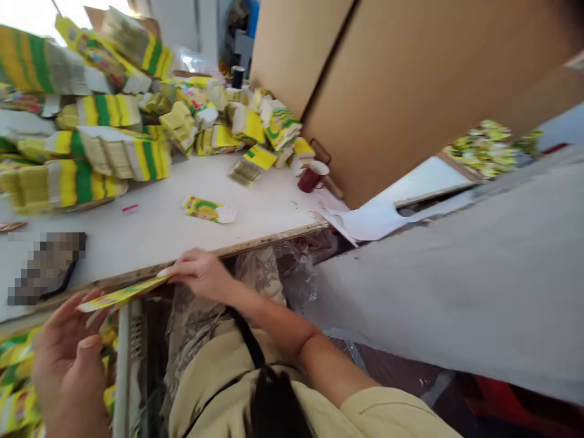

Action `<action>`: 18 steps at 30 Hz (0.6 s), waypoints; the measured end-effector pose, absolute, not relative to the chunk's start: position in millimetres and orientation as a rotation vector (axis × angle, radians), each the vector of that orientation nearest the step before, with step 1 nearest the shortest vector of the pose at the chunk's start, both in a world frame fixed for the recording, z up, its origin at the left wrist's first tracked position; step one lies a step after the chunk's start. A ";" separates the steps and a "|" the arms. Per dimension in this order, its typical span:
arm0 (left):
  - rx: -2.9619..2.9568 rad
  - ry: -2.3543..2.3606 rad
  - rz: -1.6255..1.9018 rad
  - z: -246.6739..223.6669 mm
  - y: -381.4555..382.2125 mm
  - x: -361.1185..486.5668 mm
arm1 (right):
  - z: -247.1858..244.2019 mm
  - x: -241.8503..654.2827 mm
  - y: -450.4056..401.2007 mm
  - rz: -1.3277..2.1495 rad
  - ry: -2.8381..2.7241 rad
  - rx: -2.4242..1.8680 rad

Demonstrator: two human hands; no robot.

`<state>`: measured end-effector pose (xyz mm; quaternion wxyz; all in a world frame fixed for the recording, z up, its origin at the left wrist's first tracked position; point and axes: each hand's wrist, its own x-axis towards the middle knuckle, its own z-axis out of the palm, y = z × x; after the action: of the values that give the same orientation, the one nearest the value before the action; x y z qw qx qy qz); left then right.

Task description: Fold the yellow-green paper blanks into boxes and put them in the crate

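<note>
My right hand (201,274) pinches one end of a thin yellow-and-green printed carton (128,293) just in front of the table's edge. The carton looks flat or narrow from this angle. Its other end reaches my left hand (73,359), whose fingers are spread behind it with the thumb apart; whether they touch it I cannot tell. Another flat carton of the same print (207,210) lies alone on the white tabletop (150,234). Below my left hand, a pale crate (125,365) holds many yellow-green cartons.
Bundled stacks of cartons (86,182) are piled along the left and back of the table. A dark red mug (313,176) stands by a large brown cardboard sheet (401,73). At front left lies a blurred-out dark object (50,267). More yellow pieces (486,149) are heaped at right.
</note>
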<state>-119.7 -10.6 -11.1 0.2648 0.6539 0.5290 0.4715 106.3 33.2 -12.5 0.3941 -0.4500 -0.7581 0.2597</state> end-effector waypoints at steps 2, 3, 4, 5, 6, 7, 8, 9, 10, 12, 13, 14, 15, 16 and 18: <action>1.756 1.403 1.200 6.2 -12.8 -127.3 | -3.9 112.7 27.3 0.416 -2.107 -1.100; 1.860 1.428 1.049 12.7 -14.2 -127.3 | -1.5 112.6 23.1 0.336 -2.176 -1.039; 1.931 1.468 0.911 16.9 -15.5 -125.0 | -0.1 110.5 17.9 0.276 -2.239 -0.922; 1.954 1.471 0.786 18.7 -16.3 -121.3 | 0.9 107.3 12.0 0.239 -2.282 -0.816; 1.947 1.418 0.652 18.6 -16.9 -116.9 | 1.7 103.7 5.7 0.217 -2.319 -0.727; 1.916 1.343 0.543 17.1 -17.5 -112.5 | 2.4 100.3 -0.5 0.214 -2.333 -0.675; 1.863 1.306 0.515 14.9 -18.5 -108.5 | 3.1 97.7 -5.9 0.226 -2.309 -0.664; 1.814 1.306 0.528 12.4 -20.1 -105.0 | 3.5 95.8 -10.0 0.257 -2.248 -0.704; 1.773 1.338 0.562 10.0 -22.4 -102.2 | 3.5 94.6 -12.6 0.311 -2.150 -0.781; 1.746 1.451 0.642 5.5 -28.4 -97.5 | 1.3 92.3 -13.4 0.504 -1.897 -0.977; 1.765 1.497 0.662 3.4 -31.4 -95.3 | -1.0 90.5 -12.4 0.652 -1.773 -1.054; 1.807 1.520 0.676 1.1 -34.2 -93.0 | -3.9 87.8 -10.9 0.839 -1.661 -1.099; 1.867 1.520 0.705 -1.4 -36.6 -90.6 | -7.3 84.2 -9.6 1.056 -1.561 -1.111; 1.939 1.506 0.750 -4.0 -38.5 -88.3 | -10.7 79.9 -8.7 1.284 -1.471 -1.089; 2.076 1.465 0.846 -9.3 -40.6 -84.8 | -16.9 70.5 -8.7 1.673 -1.305 -0.994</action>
<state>-84.8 -40.6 -9.3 0.2298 0.7544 0.5325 0.3073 70.5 -8.7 -16.9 0.3885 -0.3910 -0.5132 0.6579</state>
